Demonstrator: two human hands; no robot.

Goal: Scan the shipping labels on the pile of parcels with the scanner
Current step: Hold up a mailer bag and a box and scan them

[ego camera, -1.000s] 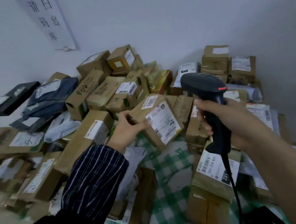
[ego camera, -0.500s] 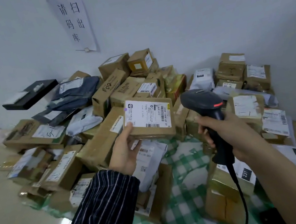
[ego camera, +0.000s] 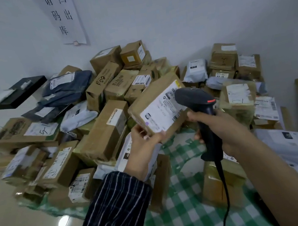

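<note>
A flat cardboard box (ego camera: 147,101) is held up over the middle of the green checked cloth (ego camera: 190,209). It is clear of the pile of parcels (ego camera: 106,133), which is heaped along the cloth's far and left edges. The box's near lower corner is gripped by the left hand (ego camera: 145,144), with the fingers curled round that corner. The shipping label (ego camera: 162,113) is turned up toward the scanner (ego camera: 193,97), whose head is just beside the label's right end; whether the two touch cannot be told. The scanner's handle is wrapped by the right hand (ego camera: 223,134) with the fingers closed round it, and the cable (ego camera: 223,189) hangs below.

The box is judged light, since it is carried by one corner alone, and stiff enough not to sag. Taped cardboard may be slippery, so a grip across a corner or short edge is favoured, kept off the label so that the barcode is left uncovered. The soft plastic bags (ego camera: 78,117) in the pile would be expected to flop, and their labels would need to be smoothed flat.
</note>
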